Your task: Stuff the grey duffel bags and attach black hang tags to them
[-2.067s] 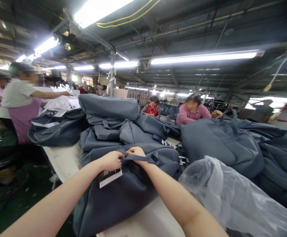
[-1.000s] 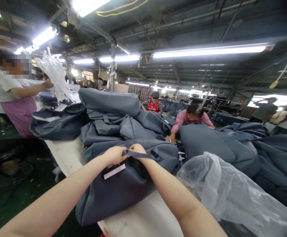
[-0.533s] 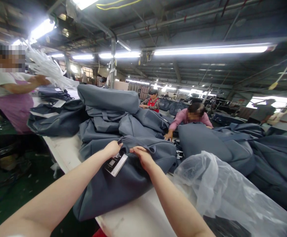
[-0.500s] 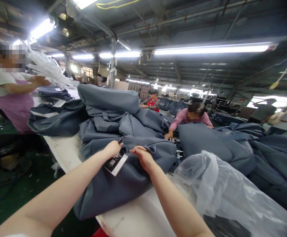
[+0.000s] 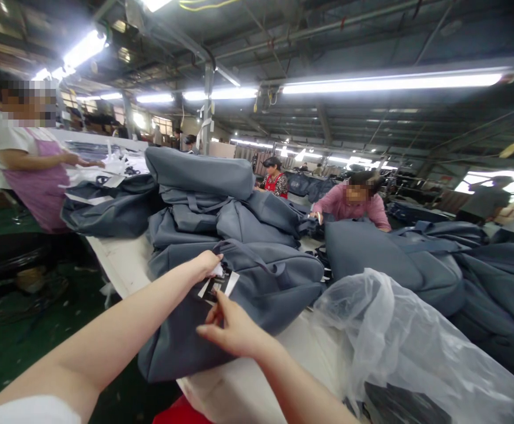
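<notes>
A blue-grey bag (image 5: 257,312) lies in front of me on the table edge, its carry strap (image 5: 261,262) looped over the top. My left hand (image 5: 207,265) is closed at the upper end of a black and white hang tag (image 5: 219,286) that lies against the bag. What exactly its fingertips pinch there is partly hidden. Just below, my right hand (image 5: 234,327) has its index finger stretched to the tag's lower part. Its thumb stands apart, and nothing is gripped in it.
Stacked blue-grey bags (image 5: 199,174) rise behind, with more bags (image 5: 389,259) at the right. Clear plastic film (image 5: 384,318) covers the near right of the white table (image 5: 119,259). A person in pink (image 5: 349,206) leans over opposite; another in a purple apron (image 5: 45,171) stands left.
My right hand has moved from the bag's strap down to the tag's lower part. The tag has turned and shifted up. The person opposite has drawn their hand back.
</notes>
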